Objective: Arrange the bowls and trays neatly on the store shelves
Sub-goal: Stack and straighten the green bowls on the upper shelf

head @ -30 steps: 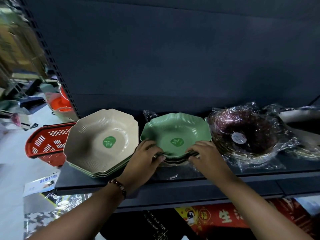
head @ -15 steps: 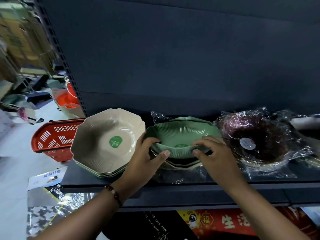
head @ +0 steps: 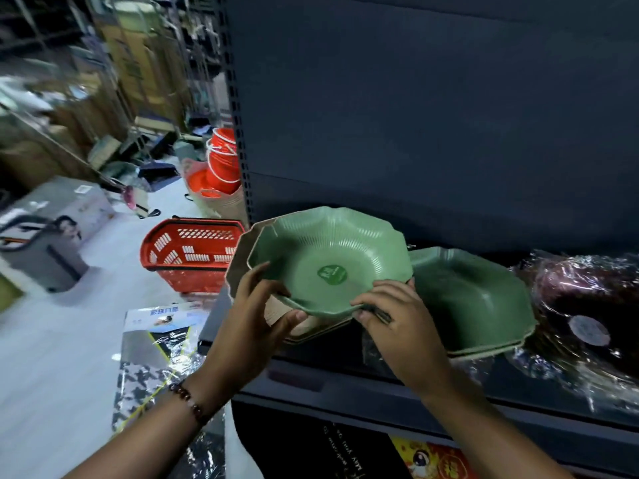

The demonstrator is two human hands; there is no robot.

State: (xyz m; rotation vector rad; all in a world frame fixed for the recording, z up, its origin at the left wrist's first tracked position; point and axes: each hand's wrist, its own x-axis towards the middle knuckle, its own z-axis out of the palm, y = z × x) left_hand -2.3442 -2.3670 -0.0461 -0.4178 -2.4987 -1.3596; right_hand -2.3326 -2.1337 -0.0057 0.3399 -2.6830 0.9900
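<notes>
I hold a green ribbed octagonal bowl (head: 328, 261) with a round green sticker, tilted toward me, over the beige bowl stack (head: 242, 250) at the shelf's left end. My left hand (head: 256, 312) grips its lower left rim, thumb inside. My right hand (head: 390, 312) pinches the lower right rim. A second green bowl (head: 473, 302) tops a short stack to the right on the dark shelf (head: 345, 385). Only the left edge and bottom of the beige stack show behind the held bowl.
Plastic-wrapped dark bowls (head: 587, 323) lie at the shelf's right end. A red shopping basket (head: 190, 254) and orange buckets (head: 221, 167) stand on the floor to the left. Flat packaged items (head: 152, 340) lie on the floor near the shelf's corner. The dark back panel rises behind.
The top green bowl has been lifted off the middle stack and carried left over the beige stack. Another green bowl now shows on the stack left behind. My view has turned left.
</notes>
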